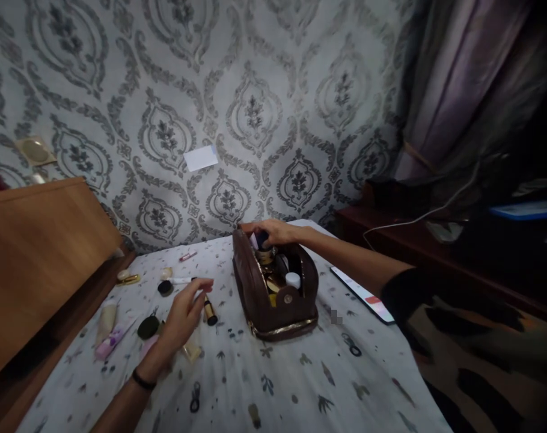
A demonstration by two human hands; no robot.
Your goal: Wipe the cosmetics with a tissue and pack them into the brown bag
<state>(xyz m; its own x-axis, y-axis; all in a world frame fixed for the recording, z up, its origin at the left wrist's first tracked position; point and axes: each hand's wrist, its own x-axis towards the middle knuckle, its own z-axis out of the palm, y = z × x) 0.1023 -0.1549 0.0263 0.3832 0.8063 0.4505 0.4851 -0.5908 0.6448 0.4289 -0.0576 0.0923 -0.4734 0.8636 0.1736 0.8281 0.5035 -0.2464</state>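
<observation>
A brown zip bag (264, 316) stands wide open on the patterned white cloth, with a white-capped jar (293, 280) and several gold items inside. My right hand (276, 233) reaches into the far end of the bag, its fingers closed around a dark item (261, 239). Hovering over the cloth left of the bag, my left hand (187, 310) has its fingers apart and nothing visibly held. Close to its fingertips lies a black and gold tube (210, 311). A round black lid (165, 288) and a dark green round item (148, 326) lie near it.
A cream tube (106, 322) and a pink-purple package (113, 343) lie at the left, with a gold item (129, 279) farther back. A lit phone or tablet (363, 296) lies right of the bag. Wooden furniture (52, 258) borders the left side; a patterned wall (255, 114) stands behind.
</observation>
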